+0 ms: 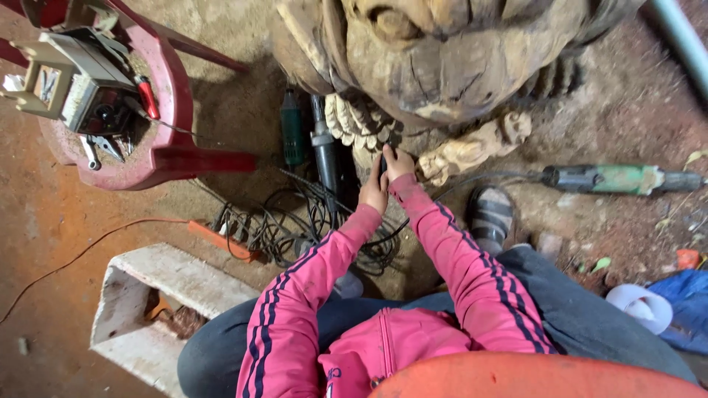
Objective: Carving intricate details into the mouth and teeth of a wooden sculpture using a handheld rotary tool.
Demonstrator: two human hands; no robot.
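Here: large pale carved wooden sculpture (450,59) set on dirt floor (243,118), judged heavy, rigid. Small dark hand tool (383,163) gripped jointly at sculpture base; left hand (374,193) and right hand (398,162) closed together around it. Tool judged stiff, best held mid-shaft. Green-bodied power grinder (619,179) laid well apart.

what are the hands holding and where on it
Both hands, left hand and right hand, close around a dark power tool pressed to the base of the wooden carving. The hands hide most of it, so the exact grip spot cannot be told.
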